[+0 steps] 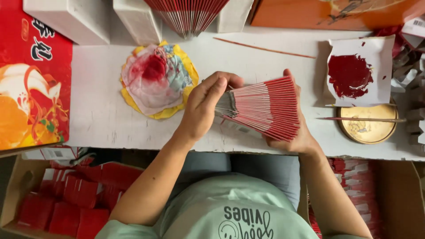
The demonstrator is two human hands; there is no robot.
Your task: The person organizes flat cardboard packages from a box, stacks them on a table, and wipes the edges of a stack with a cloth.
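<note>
**Fanned red envelopes held over a white counter**

Nearest the camera, below the counter edge, an open cardboard box (26, 194) on the person's left holds red packets, and more red-and-white packets (354, 181) are stacked on the right.

Above the near part of the counter (97, 115), both hands hold a fanned stack of red envelopes (265, 106). The fan narrows to a greyish point on the left and spreads wide to the right, so its long axis runs roughly left to right across the counter, with the red edges splayed toward the right hand.

The left hand (203, 106) has its fingers (219, 86) curled closed and pinching the narrow end of the fan. The right hand (296, 132) lies under and behind the wide end — most of it is hidden, but the fingertips show above the top edge and the thumb side wraps below, so it is closed around the stack.

Further along the counter lie a crumpled cloth (157, 79) stained red over yellow, a white paper smeared with dark red paste (354, 73), and a round gold lid (367, 126) with a thin stick (363, 119) across it.

At the far edge stand white blocks (66, 20), another fan of red envelopes (188, 15), an orange box (327, 13) — and a large red printed box (31, 75) at the left
</note>
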